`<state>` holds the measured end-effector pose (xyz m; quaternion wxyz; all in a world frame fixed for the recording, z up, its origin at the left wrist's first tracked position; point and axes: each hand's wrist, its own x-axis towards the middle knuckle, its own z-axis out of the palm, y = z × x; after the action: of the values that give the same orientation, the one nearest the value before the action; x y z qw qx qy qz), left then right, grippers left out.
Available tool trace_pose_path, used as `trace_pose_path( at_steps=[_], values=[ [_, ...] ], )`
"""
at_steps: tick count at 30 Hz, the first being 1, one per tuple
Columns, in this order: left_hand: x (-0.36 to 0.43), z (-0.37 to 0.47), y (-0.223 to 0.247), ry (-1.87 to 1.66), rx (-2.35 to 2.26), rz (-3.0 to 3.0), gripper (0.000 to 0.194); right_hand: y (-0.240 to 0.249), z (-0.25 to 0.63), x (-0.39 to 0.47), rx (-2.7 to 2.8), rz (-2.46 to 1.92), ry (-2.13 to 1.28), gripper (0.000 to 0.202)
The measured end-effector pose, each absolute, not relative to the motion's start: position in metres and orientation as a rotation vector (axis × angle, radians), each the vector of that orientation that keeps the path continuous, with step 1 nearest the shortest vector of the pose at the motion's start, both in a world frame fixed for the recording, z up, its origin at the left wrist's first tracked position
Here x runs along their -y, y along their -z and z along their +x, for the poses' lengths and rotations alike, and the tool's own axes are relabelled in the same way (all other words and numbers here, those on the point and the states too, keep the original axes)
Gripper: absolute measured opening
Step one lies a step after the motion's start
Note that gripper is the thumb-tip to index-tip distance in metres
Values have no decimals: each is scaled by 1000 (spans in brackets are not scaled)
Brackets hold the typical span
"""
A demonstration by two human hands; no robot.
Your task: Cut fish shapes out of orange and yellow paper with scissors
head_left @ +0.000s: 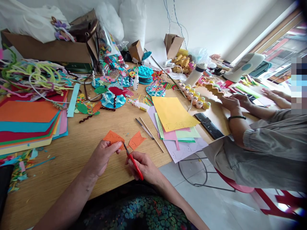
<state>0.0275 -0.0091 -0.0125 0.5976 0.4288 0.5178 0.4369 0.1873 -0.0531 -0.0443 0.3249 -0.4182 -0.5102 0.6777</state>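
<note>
My left hand (105, 155) pinches a piece of orange paper (112, 137) that has a drawn outline on it. In my right hand (144, 164) is a pair of scissors (135, 165) with red handles. Their dark blades meet the right edge of the orange paper, close to my left fingertips. Just beyond the blades, a second orange paper piece (136, 140) with drawn lines lies on the wooden table (81, 159). Further right rest a pen (144, 128) and a thin wooden stick (152, 134).
Stacked coloured paper (28, 111) lies at left, with paper scraps (21, 169) in front. Yellow paper (175, 111) tops sheets at right, beside a phone (208, 125). Paper fish crafts (112, 99) and glue bottles (141, 105) stand behind. A co-worker's hands (231, 103) hold a yellow craft piece.
</note>
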Motion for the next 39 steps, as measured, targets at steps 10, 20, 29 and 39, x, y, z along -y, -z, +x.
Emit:
trace_pose_path(
  at_steps=[10,20,29,39],
  values=[
    [9,27,14,-1022,-1187,962,15,45,187,54,1355,-1115,-1755,49],
    [10,29,14,-1041,-1178,881,10,42,187,53,1324,-1099,-1785,45],
    [11,31,14,-1046,-1174,828,10,43,187,54,1338,-1084,-1747,42],
    [12,37,11,-1057,-1167,825,12,43,186,53,1285,-1072,-1777,40]
  ],
)
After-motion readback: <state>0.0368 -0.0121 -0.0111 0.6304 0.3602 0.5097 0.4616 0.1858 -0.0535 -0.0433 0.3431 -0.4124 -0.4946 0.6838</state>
